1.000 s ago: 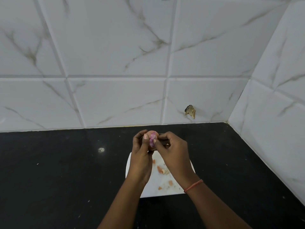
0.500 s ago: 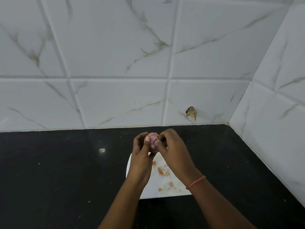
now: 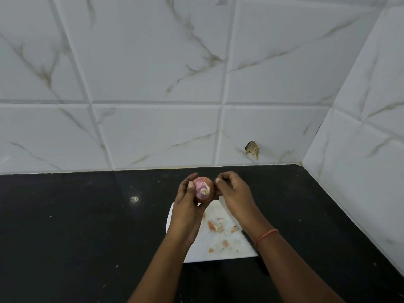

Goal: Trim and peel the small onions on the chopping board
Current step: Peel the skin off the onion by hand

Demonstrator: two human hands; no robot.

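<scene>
We see the left hand (image 3: 188,212) raised above the far end of the chopping board, its fingers and thumb curled round a small onion (image 3: 204,190), which it holds clear of the board with the trimmed end turned toward us. Part of the brown skin is off that end, so pink-purple flesh and a pale root core show, while brown skin covers the rest. The right hand (image 3: 235,194) sits just beside the onion on its right, fingers bent in with the thumb and fingertips drawn together next to the skin; we cannot tell whether they pinch a strip of peel or only touch it. An orange thread band (image 3: 267,234) circles the right wrist.

Below the hands lies the white chopping board (image 3: 220,248), set toward the near edge of the black bench (image 3: 87,226) and closer to its right side. Scraps of onion peel (image 3: 215,226) are scattered over the middle of the board, with smaller bits nearer its front edge. A dark knife (image 3: 251,241) lies along the board's right edge, mostly hidden under the right forearm.

White marble-patterned tiles (image 3: 153,84) rise behind the bench and along its right side, and a chipped hole (image 3: 252,149) shows low in the back wall near the far right corner.
</scene>
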